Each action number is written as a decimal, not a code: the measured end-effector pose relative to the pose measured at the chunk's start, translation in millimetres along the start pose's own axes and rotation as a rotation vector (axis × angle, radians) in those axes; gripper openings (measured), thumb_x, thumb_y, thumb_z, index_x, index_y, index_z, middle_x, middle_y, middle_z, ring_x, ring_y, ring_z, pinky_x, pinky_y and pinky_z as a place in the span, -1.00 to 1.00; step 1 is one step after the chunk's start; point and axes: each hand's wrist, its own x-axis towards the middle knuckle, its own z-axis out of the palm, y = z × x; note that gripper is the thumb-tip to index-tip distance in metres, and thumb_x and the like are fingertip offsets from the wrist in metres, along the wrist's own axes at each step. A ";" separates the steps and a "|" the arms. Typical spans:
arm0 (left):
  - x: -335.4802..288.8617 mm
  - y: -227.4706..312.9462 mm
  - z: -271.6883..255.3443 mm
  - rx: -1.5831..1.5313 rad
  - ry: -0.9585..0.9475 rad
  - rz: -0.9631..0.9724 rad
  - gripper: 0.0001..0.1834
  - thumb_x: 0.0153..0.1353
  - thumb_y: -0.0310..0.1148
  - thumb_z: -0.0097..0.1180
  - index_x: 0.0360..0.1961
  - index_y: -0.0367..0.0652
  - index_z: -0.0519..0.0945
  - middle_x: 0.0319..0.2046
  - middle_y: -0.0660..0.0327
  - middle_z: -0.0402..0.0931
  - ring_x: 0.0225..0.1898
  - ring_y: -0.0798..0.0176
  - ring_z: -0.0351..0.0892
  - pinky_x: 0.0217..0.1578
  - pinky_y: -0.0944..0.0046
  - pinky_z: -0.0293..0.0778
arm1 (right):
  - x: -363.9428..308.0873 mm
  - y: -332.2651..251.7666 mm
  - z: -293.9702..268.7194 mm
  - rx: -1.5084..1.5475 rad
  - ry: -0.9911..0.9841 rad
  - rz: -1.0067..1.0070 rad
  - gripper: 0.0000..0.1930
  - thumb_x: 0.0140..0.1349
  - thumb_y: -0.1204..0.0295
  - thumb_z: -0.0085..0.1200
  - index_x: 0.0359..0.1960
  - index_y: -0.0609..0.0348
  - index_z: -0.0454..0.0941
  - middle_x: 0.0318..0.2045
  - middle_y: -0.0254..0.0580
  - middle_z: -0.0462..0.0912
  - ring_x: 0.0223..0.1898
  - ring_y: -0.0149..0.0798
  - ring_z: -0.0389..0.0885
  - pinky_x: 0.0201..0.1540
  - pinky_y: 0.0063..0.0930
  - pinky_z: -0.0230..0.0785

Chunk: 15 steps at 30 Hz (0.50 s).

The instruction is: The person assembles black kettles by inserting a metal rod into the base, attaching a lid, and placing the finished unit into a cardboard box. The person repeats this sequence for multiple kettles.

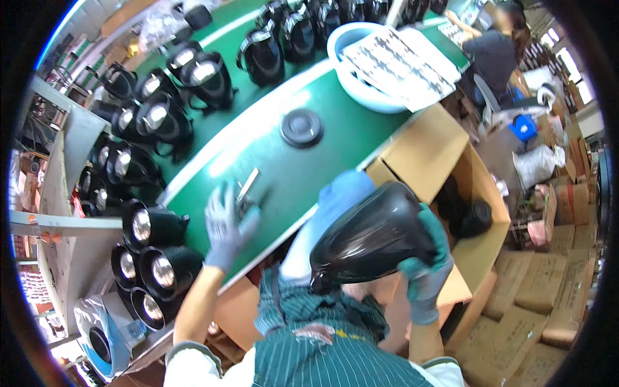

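My right hand [427, 271], in a grey and teal glove, grips a glossy black jug body [371, 235] by its wider end. The jug lies tilted across my front, above the bench's near edge. My left hand [225, 226], gloved the same way, is over the green bench top [271, 193] with fingers and thumb apart. Right beside its fingertips lies a small tool with a pale handle [248, 184]; its dark end is partly hidden by the hand. Farther off, a round black lid [302, 128] rests flat on the bench.
Black jugs with shiny silvery insides [206, 74] crowd the left, and upright black jugs [261, 58] line the back. A light-blue basin [361, 97] carries patterned sheets. To my right stands an open cardboard box [425, 155] with black parts inside. Another person [493, 55] sits at far right.
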 end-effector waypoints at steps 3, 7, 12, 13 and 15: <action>12.9 32.2 -44.4 -0.436 0.092 0.481 -0.01 -0.10 0.06 0.58 0.36 -0.07 0.44 0.34 -0.34 0.31 0.33 -0.47 0.35 0.32 -0.37 0.30 | 51.9 45.0 -11.8 0.295 0.061 0.199 -0.32 0.46 0.01 0.16 0.42 0.23 0.38 0.36 -0.05 0.51 0.26 -0.15 0.58 0.33 -0.19 0.49; 58.3 58.8 -26.9 -0.566 0.018 0.363 -0.10 -0.23 0.11 0.68 0.10 -0.11 0.57 0.42 -0.52 0.10 0.42 -0.58 0.23 0.43 -0.36 0.15 | 132.1 122.0 53.5 0.866 -0.155 0.529 -0.41 0.48 -0.01 0.09 0.39 0.09 0.43 0.30 -0.21 0.55 0.32 -0.14 0.50 0.30 -0.05 0.50; 176.7 33.1 -25.4 -0.541 0.228 0.228 -0.35 -0.12 -0.18 0.63 0.03 -0.05 0.63 0.27 -0.22 0.44 0.25 -0.31 0.52 0.21 -0.17 0.50 | 231.6 126.9 145.7 0.646 -0.259 0.674 -0.35 0.47 -0.27 -0.13 0.36 -0.13 0.39 0.26 -0.17 0.51 0.25 -0.07 0.54 0.29 0.12 0.50; 207.7 35.3 -15.7 -0.594 0.181 0.100 -0.34 -0.10 -0.13 0.61 0.06 -0.05 0.63 0.28 -0.17 0.45 0.27 -0.25 0.52 0.23 -0.17 0.49 | 253.3 151.2 148.1 0.584 -0.280 0.731 -0.29 0.46 -0.31 -0.16 0.41 -0.12 0.31 0.28 -0.10 0.46 0.22 -0.01 0.53 0.26 0.14 0.50; 261.9 31.5 -2.3 -0.468 0.100 -0.030 -0.32 -0.08 -0.10 0.60 0.10 -0.02 0.64 0.27 -0.11 0.48 0.27 -0.18 0.53 0.25 -0.13 0.47 | 281.1 179.5 168.4 0.585 -0.257 0.885 -0.24 0.45 -0.35 -0.22 0.47 -0.13 0.22 0.30 -0.02 0.40 0.16 0.05 0.53 0.22 0.14 0.51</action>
